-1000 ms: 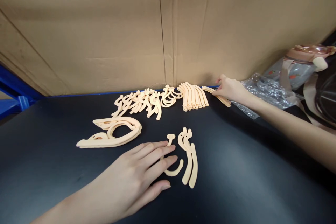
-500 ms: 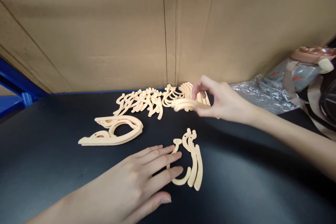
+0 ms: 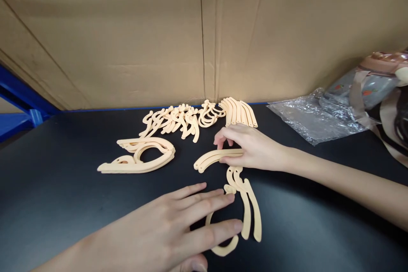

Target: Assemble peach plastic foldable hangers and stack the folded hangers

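My right hand pinches two curved cream strips, held side by side low over the black table. Spread flat, my left hand lies over part of a cream hook piece, its fingertips touching or just above it. Beside that hook, two long slim pieces with rounded curled ends lie on the table, close under my right hand. A folded stack of assembled cream pieces rests at the left.
Along the back of the table lie a pile of small cream pieces, hooks and a row of curved strips. Clear plastic bag and a strapped bottle sit right. Cardboard stands behind.
My right hand has come nearer from the back row, bringing the curved strips. My left hand and the loose pieces by it have shifted slightly right and nearer.
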Demonstrator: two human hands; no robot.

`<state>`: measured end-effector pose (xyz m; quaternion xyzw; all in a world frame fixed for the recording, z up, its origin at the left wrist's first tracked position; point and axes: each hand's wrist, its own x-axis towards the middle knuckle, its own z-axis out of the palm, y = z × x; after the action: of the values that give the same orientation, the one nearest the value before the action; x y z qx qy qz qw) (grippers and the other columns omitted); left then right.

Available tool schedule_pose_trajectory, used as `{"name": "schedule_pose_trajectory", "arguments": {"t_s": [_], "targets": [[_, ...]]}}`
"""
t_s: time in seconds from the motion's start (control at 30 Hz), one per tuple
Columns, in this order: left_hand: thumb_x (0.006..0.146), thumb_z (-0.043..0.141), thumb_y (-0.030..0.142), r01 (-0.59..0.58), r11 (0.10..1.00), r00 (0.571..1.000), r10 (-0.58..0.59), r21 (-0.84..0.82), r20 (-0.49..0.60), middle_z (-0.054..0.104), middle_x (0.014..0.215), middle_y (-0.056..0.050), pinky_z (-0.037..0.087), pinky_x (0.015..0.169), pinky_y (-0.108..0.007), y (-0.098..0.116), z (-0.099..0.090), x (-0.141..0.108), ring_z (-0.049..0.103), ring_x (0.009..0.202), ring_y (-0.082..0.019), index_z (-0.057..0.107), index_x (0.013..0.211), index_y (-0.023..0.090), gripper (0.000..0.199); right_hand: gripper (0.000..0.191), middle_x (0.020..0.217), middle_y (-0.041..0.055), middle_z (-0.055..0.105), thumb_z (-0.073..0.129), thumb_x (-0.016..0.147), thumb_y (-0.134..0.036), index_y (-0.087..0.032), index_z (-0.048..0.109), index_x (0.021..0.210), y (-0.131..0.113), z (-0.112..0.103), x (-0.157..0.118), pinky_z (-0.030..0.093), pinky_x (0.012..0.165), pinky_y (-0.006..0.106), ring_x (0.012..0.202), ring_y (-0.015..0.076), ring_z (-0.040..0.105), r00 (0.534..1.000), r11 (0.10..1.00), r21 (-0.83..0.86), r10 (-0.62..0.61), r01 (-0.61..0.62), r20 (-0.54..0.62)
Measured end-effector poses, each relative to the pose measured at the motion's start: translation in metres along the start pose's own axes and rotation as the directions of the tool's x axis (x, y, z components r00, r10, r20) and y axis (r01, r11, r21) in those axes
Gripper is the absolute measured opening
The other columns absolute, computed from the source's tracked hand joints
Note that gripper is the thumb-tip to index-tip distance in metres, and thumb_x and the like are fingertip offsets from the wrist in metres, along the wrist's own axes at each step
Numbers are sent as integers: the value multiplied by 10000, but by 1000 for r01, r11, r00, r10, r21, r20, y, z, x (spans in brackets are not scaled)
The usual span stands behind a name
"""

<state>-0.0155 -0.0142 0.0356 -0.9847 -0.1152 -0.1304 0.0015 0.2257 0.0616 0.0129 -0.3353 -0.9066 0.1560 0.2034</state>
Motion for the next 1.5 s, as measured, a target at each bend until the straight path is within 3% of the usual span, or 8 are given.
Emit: {"name": "schedule_pose_trajectory", "arguments": {"t_s": [0.2, 0.3, 0.47, 0.67, 0.97, 1.17, 1.33, 1.5], "targets": [[979, 430, 140, 93, 993, 986, -82, 68, -147, 729, 1100, -36, 443, 956, -288, -3, 13, -10, 637, 1039, -182, 664, 1146, 168, 290, 249, 949, 11, 661, 676, 865, -351, -203, 589, 1045, -11, -4, -1, 430, 777, 306, 867, 168, 575, 1000, 1000, 15, 12, -12, -4], [984, 440, 154, 219, 967, 956, -185, 131, -227, 700, 1144, -49, 375, 986, -367, -8, 23, -16, 601, 1081, -220, 672, 1118, 173, 268, 144, 862, -1, 640, 606, 920, -315, -181, 642, 959, -14, -21, 0, 418, 790, 290, 820, 138, 580, 999, 999, -27, -39, 38, -32], [989, 453, 209, 288, 941, 944, -247, 179, -219, 690, 1182, -48, 357, 994, -385, -14, 30, -19, 567, 1161, -236, 661, 1142, 187, 259, 158, 737, -34, 615, 564, 937, -230, -233, 721, 918, -28, -42, -8, 382, 630, 245, 697, 107, 565, 955, 992, -35, -106, 120, 277], [1007, 419, 235, 355, 909, 922, -304, 216, -238, 680, 1238, -48, 335, 1014, -397, -15, 34, -18, 562, 1172, -244, 619, 1226, 151, 308, 196, 698, -12, 637, 558, 923, -201, -214, 724, 821, -37, -38, -14, 354, 602, 267, 659, 133, 566, 927, 984, -113, -86, 136, 366], [959, 502, 169, 399, 896, 889, -326, 195, -323, 723, 1033, -19, 358, 878, -386, -11, 20, -14, 589, 1019, -226, 655, 1058, 191, 184, 212, 766, -4, 616, 516, 969, -260, -189, 708, 914, -26, -41, -8, 355, 630, 271, 686, 122, 541, 984, 973, -199, -88, 118, 156], [962, 490, 153, 314, 937, 904, -246, 153, -349, 710, 902, 0, 357, 806, -345, -4, 21, -14, 568, 915, -190, 670, 974, 188, 184, 159, 842, -8, 593, 676, 881, -344, -190, 716, 891, -49, -25, -17, 377, 679, 262, 784, 128, 528, 917, 957, -57, -255, 285, 307], [946, 519, 157, 403, 881, 883, -303, 249, -358, 706, 949, -25, 351, 814, -384, -13, 25, -12, 568, 934, -229, 668, 1037, 180, 176, 225, 765, 3, 542, 548, 930, -184, -151, 633, 723, -61, -1, -27, 345, 632, 296, 714, 143, 448, 887, 871, -222, -378, 438, 266], [960, 489, 192, 442, 837, 884, -344, 323, -317, 690, 952, -36, 356, 780, -387, -17, 27, -13, 572, 913, -248, 665, 1110, 205, 232, 79, 688, -21, 543, 631, 782, -160, -139, 640, 706, -56, 4, -22, 383, 658, 271, 690, 117, 465, 956, 958, -20, -286, 288, 71]]}}
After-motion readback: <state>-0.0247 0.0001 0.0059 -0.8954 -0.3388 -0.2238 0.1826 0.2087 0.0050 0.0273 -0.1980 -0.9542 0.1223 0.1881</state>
